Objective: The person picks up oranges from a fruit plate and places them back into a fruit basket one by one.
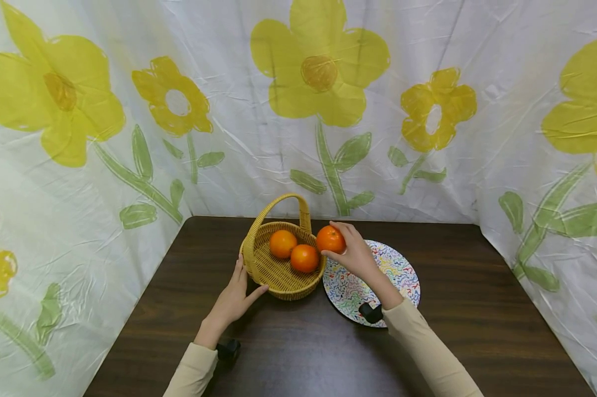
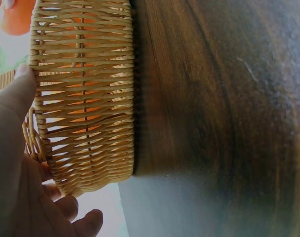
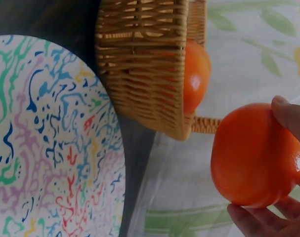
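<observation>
My right hand grips a smooth orange-red persimmon between thumb and fingers, above the right rim of a wicker basket. The right wrist view shows this persimmon held clear of the basket. Two more persimmons lie inside the basket, one farther back and another nearer its right side. My left hand rests against the basket's left front, fingers spread along its side. In the left wrist view, the thumb touches the rim of the woven wall.
A round plate with a multicoloured squiggle pattern lies right of the basket, partly under my right forearm. The basket's arched handle rises above it. A flower-printed curtain stands behind the dark wooden table.
</observation>
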